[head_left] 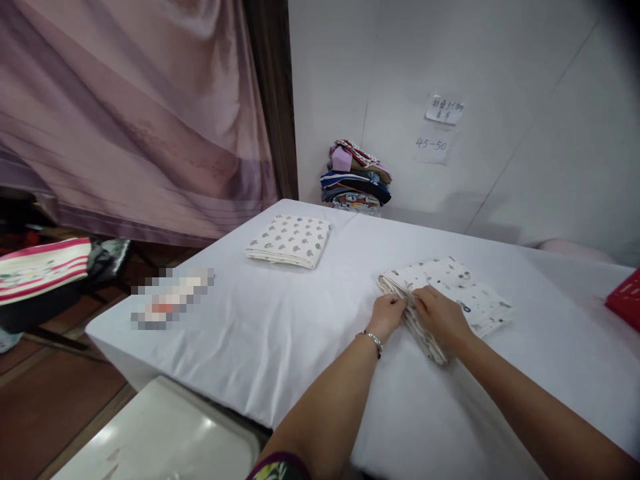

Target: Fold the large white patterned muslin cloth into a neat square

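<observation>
A folded white cloth with small grey and dark prints [450,283] lies on the white-covered table, its layered edge turned toward me. My left hand [389,317], with a silver bracelet at the wrist, pinches that layered edge. Just right of it, my right hand [440,317] is closed on the same edge, the fingertips of both hands almost meeting. Between the fingers the exact fold is hard to make out. To the left sits a second folded white cloth with grey mushroom-like prints [291,240], apart from both hands.
A blurred-out flat item [170,300] lies at the table's left end. Stacked folded fabrics [356,177] stand behind the table by the wall, below paper notes [443,127]. A red object [625,300] is at the right edge. A pale stool [170,433] stands in front.
</observation>
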`<state>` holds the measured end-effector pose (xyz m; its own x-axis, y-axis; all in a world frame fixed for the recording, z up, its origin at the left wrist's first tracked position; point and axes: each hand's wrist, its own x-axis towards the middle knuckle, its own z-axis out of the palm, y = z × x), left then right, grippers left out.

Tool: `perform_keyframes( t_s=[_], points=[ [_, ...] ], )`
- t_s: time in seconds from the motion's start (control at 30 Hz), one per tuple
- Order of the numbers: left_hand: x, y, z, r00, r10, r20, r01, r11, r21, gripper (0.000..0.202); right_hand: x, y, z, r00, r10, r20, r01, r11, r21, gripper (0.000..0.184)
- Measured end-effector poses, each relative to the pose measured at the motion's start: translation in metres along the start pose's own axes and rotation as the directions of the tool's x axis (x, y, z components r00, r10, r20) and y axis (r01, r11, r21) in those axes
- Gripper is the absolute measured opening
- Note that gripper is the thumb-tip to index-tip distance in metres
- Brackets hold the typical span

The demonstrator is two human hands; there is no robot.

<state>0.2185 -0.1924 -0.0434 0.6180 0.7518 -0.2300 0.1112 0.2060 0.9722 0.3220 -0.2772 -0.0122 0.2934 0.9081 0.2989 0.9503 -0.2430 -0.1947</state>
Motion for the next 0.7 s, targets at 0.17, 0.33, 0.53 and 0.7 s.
perform_keyframes(
  t_s=[0.17, 0.33, 0.53, 0.7],
  points=[
    [0.002, -0.001, 0.000, 1.000, -0.009, 0.014, 0.009, 1.000, -0.009, 0.020, -0.002, -0.005, 0.002, 0.994, 0.013, 0.108, -0.026, 0.992, 0.123, 0.019],
    [0.000, 0.002, -0.002, 0.997, 0.006, 0.078, -0.002, 0.998, -0.057, 0.018, 0.000, 0.004, 0.005, 0.988, 0.124, 0.097, -0.146, 0.951, 0.273, 0.021],
    [0.006, 0.002, 0.001, 1.000, -0.007, 0.015, 0.009, 0.986, -0.164, 0.021, 0.000, 0.020, 0.013, 0.960, 0.260, 0.107, -0.268, 0.737, 0.620, 0.025],
    [0.014, 0.001, 0.002, 1.000, -0.001, -0.017, -0.002, 0.984, -0.176, 0.035, -0.003, 0.023, 0.018, 0.968, 0.241, 0.066, -0.224, 0.720, 0.657, 0.027]
  ],
)
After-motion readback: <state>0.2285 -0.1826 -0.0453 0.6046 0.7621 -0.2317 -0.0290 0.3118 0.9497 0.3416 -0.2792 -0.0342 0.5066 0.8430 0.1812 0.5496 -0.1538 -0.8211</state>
